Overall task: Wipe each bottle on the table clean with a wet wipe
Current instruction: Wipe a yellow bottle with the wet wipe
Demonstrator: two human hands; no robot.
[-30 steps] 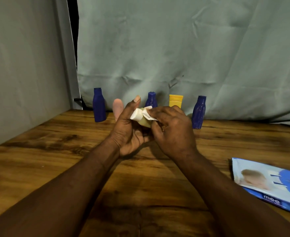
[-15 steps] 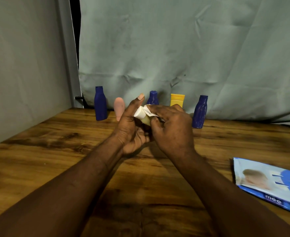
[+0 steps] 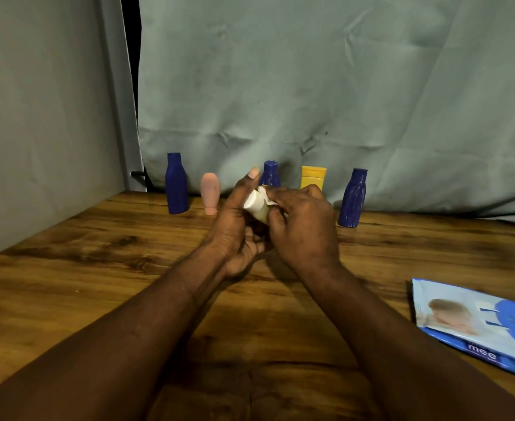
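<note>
My left hand [image 3: 235, 226] holds a small pale yellow bottle with a white cap [image 3: 257, 206] above the middle of the wooden table [image 3: 68, 268]. My right hand [image 3: 303, 226] presses a white wet wipe [image 3: 265, 194] against the bottle's cap end; most of the wipe is hidden under the fingers. Along the back stand a tall blue bottle [image 3: 176, 183], a pink tube [image 3: 210, 192], a second blue bottle [image 3: 270, 174] partly hidden behind my hands, a yellow tube [image 3: 312, 177] and a third blue bottle [image 3: 353, 198].
A blue and white pack of wet wipes [image 3: 478, 323] lies flat at the table's right edge. A grey-green curtain [image 3: 341, 101] hangs right behind the row of bottles, and a grey wall [image 3: 37, 117] closes the left side.
Both hands have stayed together on the small bottle. The right fingers and the wipe have shifted slightly along its cap end. The standing bottles have not moved.
</note>
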